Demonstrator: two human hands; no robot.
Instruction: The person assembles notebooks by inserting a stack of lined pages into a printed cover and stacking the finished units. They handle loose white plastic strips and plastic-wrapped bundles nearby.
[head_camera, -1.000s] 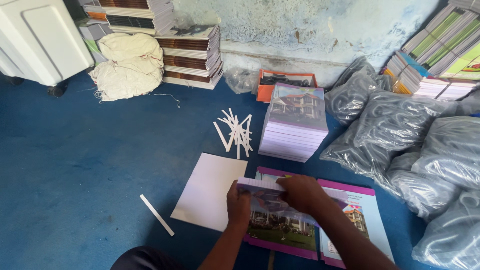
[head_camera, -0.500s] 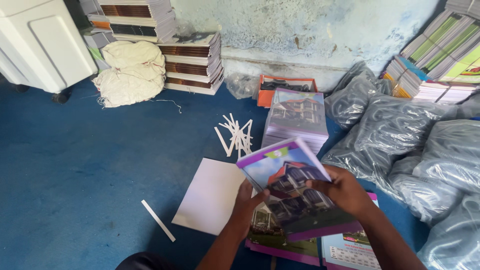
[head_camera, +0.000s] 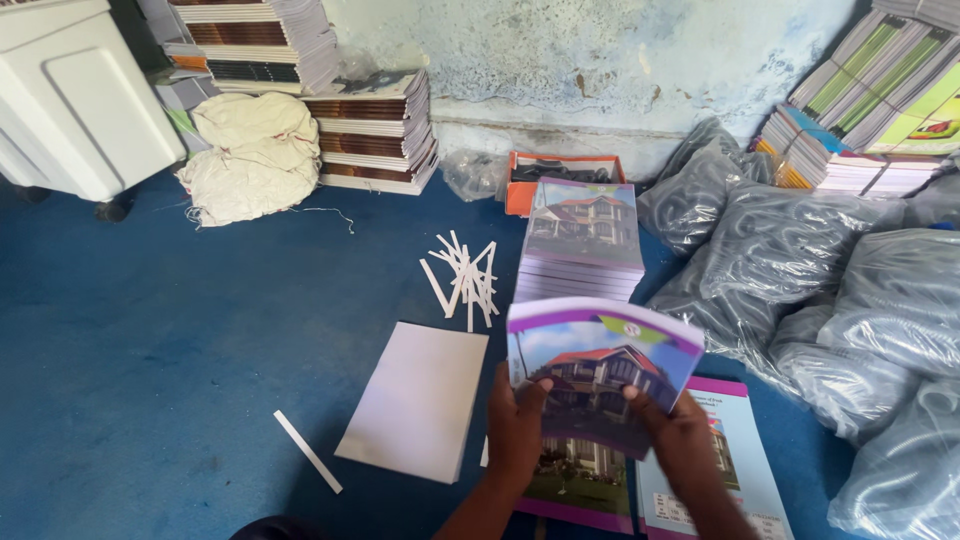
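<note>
While both hands are gripping it, a folded book cover (head_camera: 598, 372) printed with a house picture and a purple border is being held up above the blue floor (head_camera: 150, 350). The left hand (head_camera: 517, 428) is clamping its lower left edge, thumb on the front, and the right hand (head_camera: 672, 432) is pinching its lower right edge the same way. Below them, an open cover sheet (head_camera: 720, 470) with the same print is lying flat on the floor. Just left of the hands a white stack of blank pages (head_camera: 415, 398) is resting, with a loose white strip (head_camera: 307, 451) near it. Beyond, a pile of white strips (head_camera: 463, 277) is lying beside a stack of finished books (head_camera: 583, 240), and grey plastic bags (head_camera: 800, 270) are crowding the right side.
</note>
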